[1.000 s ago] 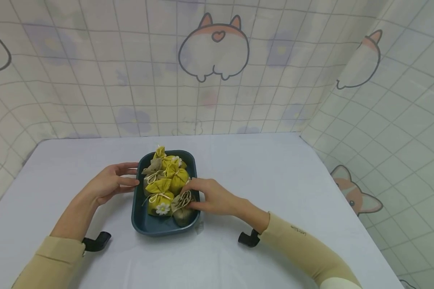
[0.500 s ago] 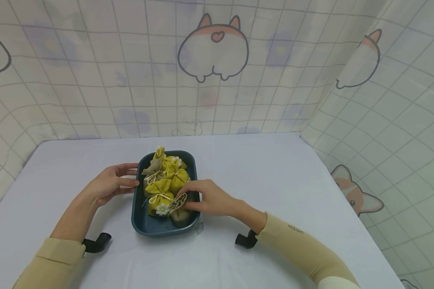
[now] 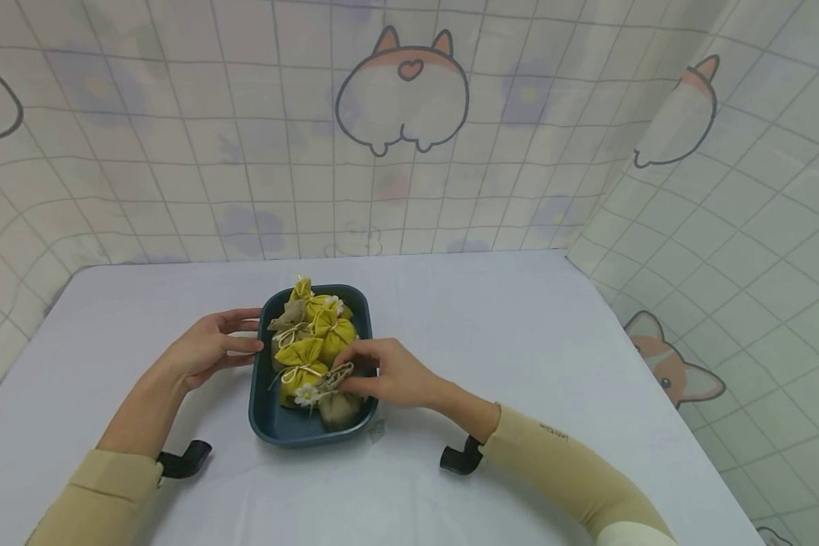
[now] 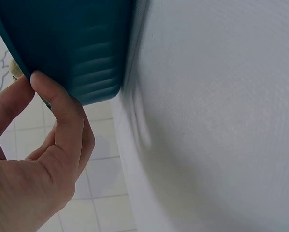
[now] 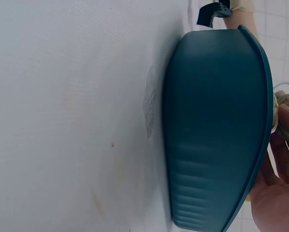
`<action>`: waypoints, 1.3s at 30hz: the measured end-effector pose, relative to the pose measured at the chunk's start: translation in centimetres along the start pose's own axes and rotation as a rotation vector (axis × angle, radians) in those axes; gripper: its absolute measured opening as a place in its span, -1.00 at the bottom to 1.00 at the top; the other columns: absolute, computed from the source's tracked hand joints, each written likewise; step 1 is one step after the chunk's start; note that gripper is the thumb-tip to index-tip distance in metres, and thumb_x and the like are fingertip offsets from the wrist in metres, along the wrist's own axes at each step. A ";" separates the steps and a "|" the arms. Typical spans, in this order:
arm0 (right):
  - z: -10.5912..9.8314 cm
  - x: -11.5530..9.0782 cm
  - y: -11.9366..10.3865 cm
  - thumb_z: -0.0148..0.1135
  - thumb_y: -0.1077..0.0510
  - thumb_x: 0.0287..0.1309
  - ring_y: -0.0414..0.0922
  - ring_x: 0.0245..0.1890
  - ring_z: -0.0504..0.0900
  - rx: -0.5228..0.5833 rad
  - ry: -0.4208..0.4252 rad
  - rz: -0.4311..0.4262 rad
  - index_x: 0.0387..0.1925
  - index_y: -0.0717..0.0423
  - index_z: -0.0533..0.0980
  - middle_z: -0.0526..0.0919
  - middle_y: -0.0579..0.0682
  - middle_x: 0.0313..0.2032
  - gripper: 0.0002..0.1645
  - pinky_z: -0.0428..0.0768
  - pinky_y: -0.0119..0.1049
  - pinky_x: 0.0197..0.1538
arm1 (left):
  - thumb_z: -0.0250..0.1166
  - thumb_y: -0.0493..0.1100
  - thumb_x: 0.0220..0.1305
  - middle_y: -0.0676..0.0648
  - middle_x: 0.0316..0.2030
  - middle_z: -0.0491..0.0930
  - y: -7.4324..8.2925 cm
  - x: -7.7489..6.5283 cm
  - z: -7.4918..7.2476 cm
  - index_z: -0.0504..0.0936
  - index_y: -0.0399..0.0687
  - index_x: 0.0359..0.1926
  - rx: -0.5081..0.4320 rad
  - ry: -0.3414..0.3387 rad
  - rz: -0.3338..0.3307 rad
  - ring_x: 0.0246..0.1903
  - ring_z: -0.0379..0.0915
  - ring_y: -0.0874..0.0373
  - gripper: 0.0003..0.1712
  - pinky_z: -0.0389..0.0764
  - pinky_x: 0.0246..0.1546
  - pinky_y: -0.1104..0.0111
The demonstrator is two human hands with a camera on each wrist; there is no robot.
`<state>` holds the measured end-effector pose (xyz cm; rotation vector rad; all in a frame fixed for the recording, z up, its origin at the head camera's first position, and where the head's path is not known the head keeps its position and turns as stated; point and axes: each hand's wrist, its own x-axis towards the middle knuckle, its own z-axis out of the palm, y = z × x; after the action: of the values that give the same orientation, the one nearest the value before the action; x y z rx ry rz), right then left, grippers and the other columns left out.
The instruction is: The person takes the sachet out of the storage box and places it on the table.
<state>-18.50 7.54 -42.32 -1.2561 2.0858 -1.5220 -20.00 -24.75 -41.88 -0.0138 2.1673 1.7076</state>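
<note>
Since the earlier frames, the beige pouch [image 3: 340,412]'s crinkled cloth neck, pinched by the right hand [image 3: 394,373], has tipped left toward a daisy-trimmed yellow pouch [image 3: 302,353]. Both lie in a smooth, round-cornered teal tray [image 3: 290,434] near the middle of the white surface [image 3: 484,326]'s far edge. The left hand [image 3: 205,349], fingers spread, touches the tray's left rim.

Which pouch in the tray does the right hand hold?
The beige pouch in the near right corner of the tray: only its gathered top is pinched by the right hand.
</note>
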 end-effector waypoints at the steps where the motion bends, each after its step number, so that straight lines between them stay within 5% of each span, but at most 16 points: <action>1: 0.0 0.0 0.0 0.39 0.38 0.24 -0.24 -0.09 0.68 0.015 0.003 -0.004 -0.03 0.27 0.60 0.69 0.08 -0.10 -0.73 0.68 -0.07 0.01 | 0.32 -0.31 0.38 -0.43 0.46 0.17 0.0 0.0 0.0 0.03 -0.32 0.58 -0.001 0.002 -0.001 0.02 0.56 0.12 -0.09 0.64 0.06 0.21; 19: -0.5 0.5 -1.1 0.33 0.42 0.26 -0.18 -0.12 0.67 0.109 0.109 0.007 0.00 0.30 0.57 0.66 0.09 -0.09 -0.72 0.68 -0.15 0.02 | 0.30 -0.32 0.40 -0.44 0.47 0.14 -0.1 0.0 0.0 -0.01 -0.34 0.59 0.004 0.001 0.004 0.03 0.56 0.12 -0.09 0.65 0.05 0.22; 27: -1.5 0.2 -2.2 0.33 0.40 0.26 -0.10 -0.12 0.67 0.103 0.200 0.007 0.02 0.29 0.58 0.67 0.07 -0.08 -0.71 0.65 0.06 0.03 | 0.31 -0.32 0.39 -0.44 0.46 0.15 -0.1 0.0 0.1 0.01 -0.34 0.59 -0.004 0.007 0.005 0.01 0.56 0.13 -0.09 0.65 0.02 0.25; 39: -3.5 -0.5 -3.4 0.31 0.43 0.26 -0.03 -0.08 0.66 0.136 0.293 -0.007 0.00 0.32 0.59 0.67 0.09 -0.06 -0.72 0.66 -0.18 0.02 | 0.27 -0.36 0.38 -0.43 0.47 0.14 -0.3 0.1 0.1 0.01 -0.31 0.59 -0.028 0.010 -0.002 -0.03 0.56 0.10 -0.10 0.67 -0.02 0.27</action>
<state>-18.79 9.92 -38.04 -1.0457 2.1035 -1.9142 -20.01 -24.72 -42.18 -0.0318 2.1493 1.7408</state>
